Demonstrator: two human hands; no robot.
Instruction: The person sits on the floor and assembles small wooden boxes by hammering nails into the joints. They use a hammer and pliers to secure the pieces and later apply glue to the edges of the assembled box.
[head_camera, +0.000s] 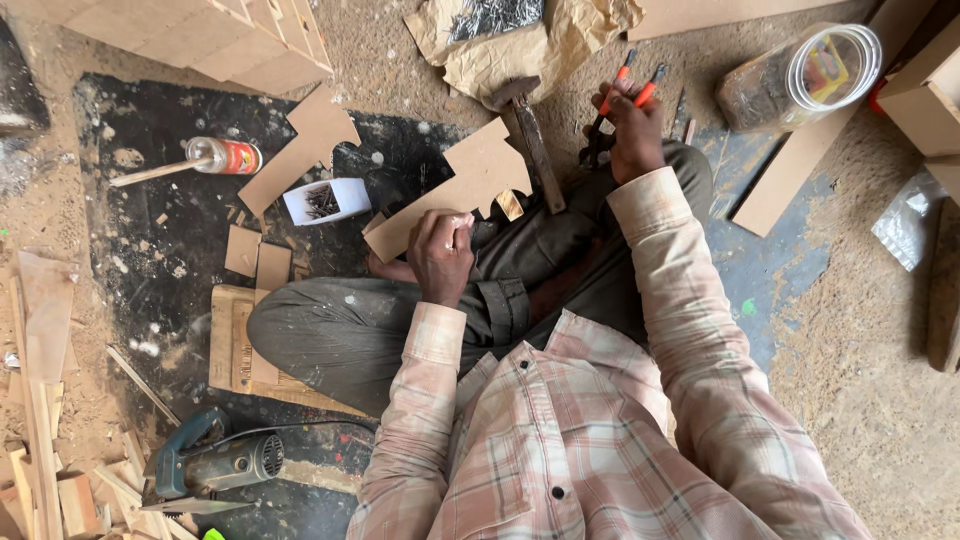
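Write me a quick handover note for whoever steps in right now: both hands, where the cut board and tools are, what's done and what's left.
Left hand: grips the lower end of the cut fibreboard piece, which rests across the lap.
Right hand: closed around the orange-handled pliers, held above the right knee, apart from the board.
Hammer lies on the floor just past the board. A white box of nails sits to the left, with a second cut-out board beyond it.
Done: the board already has its profile cut.
Left: pliers have not yet met the board; whether a nail is in them cannot be told.
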